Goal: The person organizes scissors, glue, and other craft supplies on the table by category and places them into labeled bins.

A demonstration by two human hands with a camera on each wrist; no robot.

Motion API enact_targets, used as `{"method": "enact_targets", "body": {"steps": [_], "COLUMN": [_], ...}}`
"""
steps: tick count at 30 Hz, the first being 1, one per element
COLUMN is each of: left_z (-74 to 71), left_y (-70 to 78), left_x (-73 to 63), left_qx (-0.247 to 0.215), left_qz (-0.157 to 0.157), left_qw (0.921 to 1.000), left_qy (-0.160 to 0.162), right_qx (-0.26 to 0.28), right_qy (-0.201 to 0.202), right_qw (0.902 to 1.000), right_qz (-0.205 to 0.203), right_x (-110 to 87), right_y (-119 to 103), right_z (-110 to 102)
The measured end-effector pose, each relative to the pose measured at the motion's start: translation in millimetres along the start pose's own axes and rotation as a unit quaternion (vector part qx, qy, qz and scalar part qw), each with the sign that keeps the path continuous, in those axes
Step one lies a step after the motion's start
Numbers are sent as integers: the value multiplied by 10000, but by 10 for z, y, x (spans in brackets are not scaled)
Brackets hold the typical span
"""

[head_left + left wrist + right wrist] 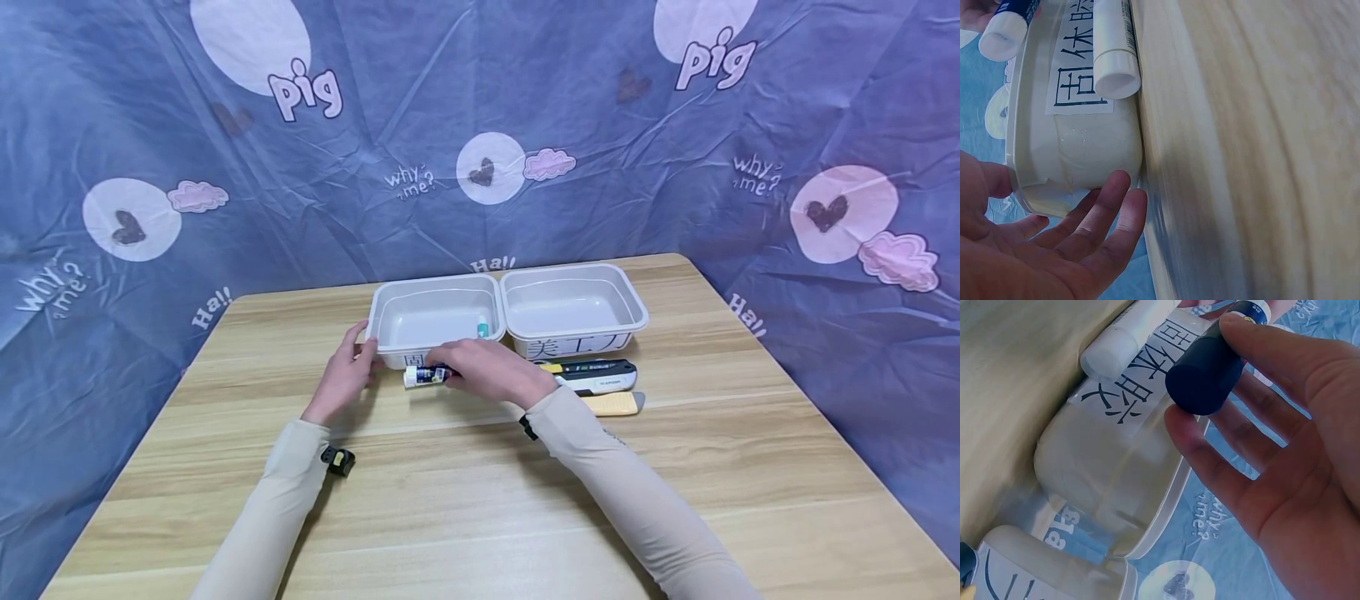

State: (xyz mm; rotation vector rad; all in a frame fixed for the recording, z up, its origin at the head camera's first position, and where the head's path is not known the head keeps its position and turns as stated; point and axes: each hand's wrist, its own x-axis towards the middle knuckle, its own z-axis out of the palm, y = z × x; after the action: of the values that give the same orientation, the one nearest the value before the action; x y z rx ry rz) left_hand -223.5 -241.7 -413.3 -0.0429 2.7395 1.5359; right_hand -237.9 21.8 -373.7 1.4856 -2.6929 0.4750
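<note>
My right hand (491, 369) pinches a navy glue stick with white end (426, 377) between thumb and fingers, in front of the left white bin (390, 346). The right wrist view shows the dark end of this glue stick (1204, 378) beside the bin's rim. My left hand (347, 373) is at the bin's left end; in the left wrist view its thumb touches the rim and the other fingers (1107, 212) lie loosely extended along the end wall. A white glue stick (1115, 50) lies on the table against the bin's labelled front. Inside the bin is a teal glue stick (482, 327).
A second white bin (637, 321) with a label stands close on the right. Several utility knives lie before it: a black-and-yellow one (611, 368), a white one (603, 384) and a yellow one (615, 405). A patterned blue cloth (405, 100) hangs behind the wooden table (420, 517).
</note>
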Motion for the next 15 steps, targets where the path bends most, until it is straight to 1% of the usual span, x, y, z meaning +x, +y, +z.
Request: {"method": "enact_targets", "body": {"steps": [7,15], "left_z": [-4,-1], "left_y": [4,11], "left_x": [-2,-4], "left_qx": [-5,-30], "left_qz": [-13,-15], "left_qw": [10000,10000], "left_qy": [-8,-8], "right_qx": [-50,-54], "right_qy": [49,66], "right_qw": [10000,9999], "right_qz": [-10,67], "right_x": [-6,-7], "right_y": [9,9], "right_z": [-13,-33]}}
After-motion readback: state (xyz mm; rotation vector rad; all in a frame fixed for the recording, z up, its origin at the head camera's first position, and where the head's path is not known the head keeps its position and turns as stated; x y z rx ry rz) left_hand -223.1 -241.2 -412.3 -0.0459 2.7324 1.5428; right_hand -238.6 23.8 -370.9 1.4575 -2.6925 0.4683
